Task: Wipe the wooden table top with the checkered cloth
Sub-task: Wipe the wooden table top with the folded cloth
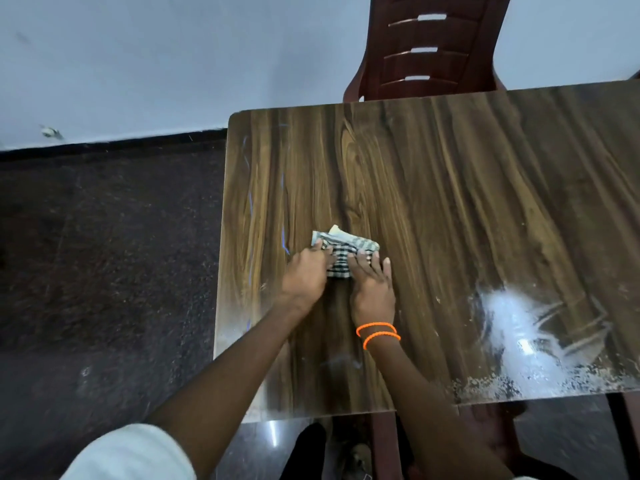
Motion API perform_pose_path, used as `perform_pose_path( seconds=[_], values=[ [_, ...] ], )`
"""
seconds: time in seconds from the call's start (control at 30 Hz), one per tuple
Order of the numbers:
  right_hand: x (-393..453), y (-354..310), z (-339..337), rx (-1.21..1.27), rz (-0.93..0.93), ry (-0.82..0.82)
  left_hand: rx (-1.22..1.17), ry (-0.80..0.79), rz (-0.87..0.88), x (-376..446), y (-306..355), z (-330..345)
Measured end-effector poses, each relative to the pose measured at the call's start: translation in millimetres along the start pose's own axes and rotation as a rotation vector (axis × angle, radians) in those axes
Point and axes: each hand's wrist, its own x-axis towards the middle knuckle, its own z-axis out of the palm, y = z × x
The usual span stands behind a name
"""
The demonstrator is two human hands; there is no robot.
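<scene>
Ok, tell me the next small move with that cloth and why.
Probably slide the checkered cloth rightward toward the white powdery smear: both hands, left hand and right hand, already rest on it, and that patch near the table front edge looks dirtiest.

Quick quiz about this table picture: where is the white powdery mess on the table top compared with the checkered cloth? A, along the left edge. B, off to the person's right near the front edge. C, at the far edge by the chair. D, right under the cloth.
B: the white powder lies to the person's right near the front edge of the table top, apart from the checkered cloth under both hands.
</scene>
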Motion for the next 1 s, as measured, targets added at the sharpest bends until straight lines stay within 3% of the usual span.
perform_pose_path(
  seconds=[0.2, 0.33, 0.57, 0.77, 1.0],
  values=[
    [-83, -1, -3, 0.029, -0.145, -0.083, -0.071, -0.020, 0.119, -77, -43, 68],
    [-130, 27, -21, 0.071, -0.125, -0.073, -0.091, -0.024, 0.141, -125, 4, 74],
    [-105, 67, -30, 0.053, 0.069, 0.041, -0.027, -0.075, 0.131, -90, 60, 48],
    [-90, 19, -3, 0.079, 0.004, 0.049, -0.014, -0.017, 0.066, -82, 13, 43],
    [-168, -18, 6, 0.049, -0.141, -0.047, -0.126, 0.097, 0.102, -173, -42, 72]
  ],
)
